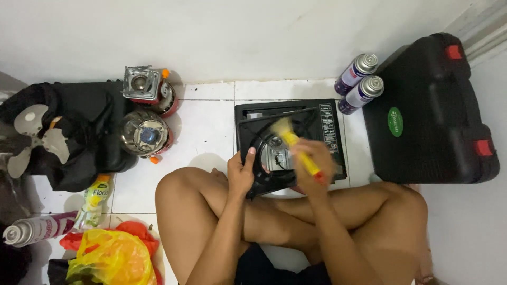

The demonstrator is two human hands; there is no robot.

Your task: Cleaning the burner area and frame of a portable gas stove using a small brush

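The left hand [240,171] has its fingers curled tight around the near-left edge of a black stove top panel [264,145], thumb up along the rim, forearm rising from between the crossed legs. The right hand [312,158] is closed on a yellow brush [298,148], blurred, its pale bristles over the panel's middle opening. The panel is tilted above the black portable stove [330,134] on the white tiled floor [206,132], just ahead of both hands

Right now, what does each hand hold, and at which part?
The left hand grips the black stove top plate at its lower left edge. The right hand holds a yellow-handled brush by the handle's lower end.
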